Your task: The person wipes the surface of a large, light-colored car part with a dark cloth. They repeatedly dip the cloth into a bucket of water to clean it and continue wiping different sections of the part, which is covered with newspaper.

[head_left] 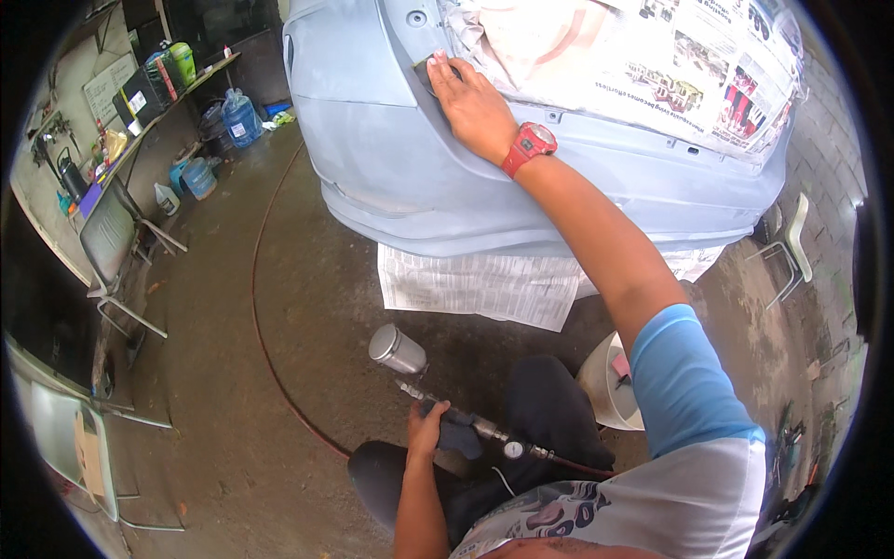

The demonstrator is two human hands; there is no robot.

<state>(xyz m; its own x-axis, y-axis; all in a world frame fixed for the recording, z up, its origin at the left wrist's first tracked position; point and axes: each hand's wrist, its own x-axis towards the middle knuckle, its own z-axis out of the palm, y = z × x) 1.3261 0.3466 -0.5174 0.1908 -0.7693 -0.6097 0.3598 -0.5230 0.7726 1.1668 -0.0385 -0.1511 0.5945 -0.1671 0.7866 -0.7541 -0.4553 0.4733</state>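
My right hand (pixel 475 110), with a red watch on its wrist, lies stretched over the upper left part of a grey-primed car bumper (pixel 391 158). Its fingers press a dark flat piece (pixel 424 73), perhaps sandpaper, against the panel; most of it is hidden. Low in front of my body, my left hand (pixel 426 429) is closed around the handle of a spray gun (pixel 410 389). The gun carries a silver cup (pixel 399 349) and, behind the hand, a fitting with a round gauge (pixel 513 450). A dark grey cloth (pixel 459 438) hangs beside the left fingers.
Masking newspaper (pixel 652 56) covers the area above the bumper; another sheet (pixel 480 284) hangs below it. A white bucket (pixel 610 382) stands by my right knee. A reddish hose (pixel 258 289) curves over the floor. Chairs (pixel 110 238) and a cluttered shelf (pixel 140 140) line the left.
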